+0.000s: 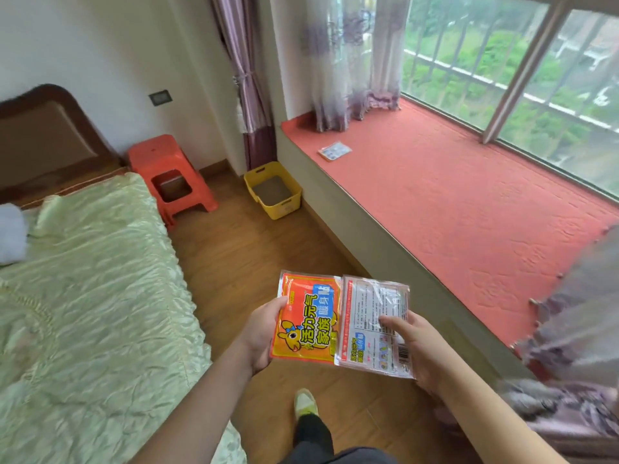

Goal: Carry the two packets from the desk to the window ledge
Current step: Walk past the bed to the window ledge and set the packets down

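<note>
My left hand [259, 336] grips an orange packet [306, 318] with a cartoon animal and large printed characters, face up. My right hand [417, 349] holds a pale pink packet [373, 321] showing its printed back and a barcode, thumb on top. The two packets touch side by side in front of me, above the wooden floor. The window ledge [452, 209], covered in red-orange cloth, runs along my right below the window.
A small printed packet [335, 151] lies on the ledge's far end. A bed [83, 289] fills the left. An orange plastic stool [170, 179] and a yellow bin [273, 190] stand ahead on the floor. Curtains [576, 316] hang at right. My foot [305, 401] is below.
</note>
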A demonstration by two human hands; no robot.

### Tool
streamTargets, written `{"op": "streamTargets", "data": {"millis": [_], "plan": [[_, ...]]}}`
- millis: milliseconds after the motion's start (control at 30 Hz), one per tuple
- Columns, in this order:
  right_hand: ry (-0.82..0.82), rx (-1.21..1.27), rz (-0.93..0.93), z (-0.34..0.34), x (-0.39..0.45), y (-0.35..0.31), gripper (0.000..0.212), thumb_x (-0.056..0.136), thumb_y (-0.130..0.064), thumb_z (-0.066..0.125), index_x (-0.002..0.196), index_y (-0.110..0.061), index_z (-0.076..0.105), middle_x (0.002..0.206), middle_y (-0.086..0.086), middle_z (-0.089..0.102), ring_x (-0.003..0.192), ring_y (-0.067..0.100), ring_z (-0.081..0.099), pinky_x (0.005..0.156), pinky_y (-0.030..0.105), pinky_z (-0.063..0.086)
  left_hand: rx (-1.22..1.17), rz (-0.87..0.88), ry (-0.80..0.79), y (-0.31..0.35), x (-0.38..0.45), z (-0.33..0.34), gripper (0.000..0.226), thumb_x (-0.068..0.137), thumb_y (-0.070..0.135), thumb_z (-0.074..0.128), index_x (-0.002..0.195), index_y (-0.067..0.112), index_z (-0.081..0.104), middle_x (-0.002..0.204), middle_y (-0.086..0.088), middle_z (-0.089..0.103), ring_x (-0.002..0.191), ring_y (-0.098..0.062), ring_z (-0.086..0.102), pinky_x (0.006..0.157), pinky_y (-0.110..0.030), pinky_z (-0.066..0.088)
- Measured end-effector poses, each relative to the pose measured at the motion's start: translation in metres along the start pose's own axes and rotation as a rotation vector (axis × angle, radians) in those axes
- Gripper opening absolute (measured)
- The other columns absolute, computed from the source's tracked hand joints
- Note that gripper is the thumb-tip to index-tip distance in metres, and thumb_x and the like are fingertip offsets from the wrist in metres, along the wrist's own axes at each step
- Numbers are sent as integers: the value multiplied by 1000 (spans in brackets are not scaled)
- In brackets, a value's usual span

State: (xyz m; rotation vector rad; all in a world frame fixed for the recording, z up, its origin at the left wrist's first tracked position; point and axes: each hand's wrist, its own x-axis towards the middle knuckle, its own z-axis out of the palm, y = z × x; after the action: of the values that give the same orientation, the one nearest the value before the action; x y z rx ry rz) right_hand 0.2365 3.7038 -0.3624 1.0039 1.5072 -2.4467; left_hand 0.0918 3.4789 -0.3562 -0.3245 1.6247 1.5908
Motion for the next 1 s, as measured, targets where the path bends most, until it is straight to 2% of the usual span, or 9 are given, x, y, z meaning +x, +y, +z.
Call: {"op": "streamTargets", "data": {"millis": [167,233,300,433,700,833,1000], "plan": [[-16,-54,16,31,73,-38,17,99,-11,58,115,-8,64,103,17,80,91,35,78,64,40,64,-22,19,-9,50,53,-22,43,104,34,41,108,6,73,94,-19,80,80,-32,78,71,-47,63],[-21,-54,16,45,101,-58,19,99,-10,59,116,-6,63,104,18,80,91,37,78,68,44,63,-19,27,-12,75,73,-32,43,103,35,42,113,6,72,103,-22,79,89,-36,77,78,-50,61],[-19,-61,11,57,125,-74,20,98,-11,59,117,-6,63,105,20,79,93,38,77,70,46,63,-23,29,-14,99,91,-40,44,103,36,43,114,7,72,106,-22,78,91,-36,76,80,-51,61],[-7,-64,-17,78,164,-103,18,97,-10,61,114,-6,64,99,16,81,86,34,79,62,41,63,-21,22,-35,140,126,-51,43,102,38,43,114,8,72,105,-21,78,89,-34,77,76,-48,64],[-13,-50,-15,82,239,-155,18,97,-10,60,114,-10,65,101,17,80,87,36,79,63,41,63,-15,4,-26,203,196,-45,40,102,37,44,111,9,72,104,-21,79,87,-34,77,77,-48,62],[-17,-52,-2,76,287,-185,16,99,-10,58,113,-12,65,100,17,81,85,35,79,61,40,63,0,9,5,237,237,-33,38,103,34,45,111,8,71,93,-17,81,77,-30,78,66,-41,64],[-61,-53,10,74,346,-234,17,99,-10,58,115,-11,62,98,18,81,83,35,79,60,40,63,13,5,38,287,279,-16,39,103,38,45,110,11,72,94,-14,81,80,-28,79,60,-36,62]]}}
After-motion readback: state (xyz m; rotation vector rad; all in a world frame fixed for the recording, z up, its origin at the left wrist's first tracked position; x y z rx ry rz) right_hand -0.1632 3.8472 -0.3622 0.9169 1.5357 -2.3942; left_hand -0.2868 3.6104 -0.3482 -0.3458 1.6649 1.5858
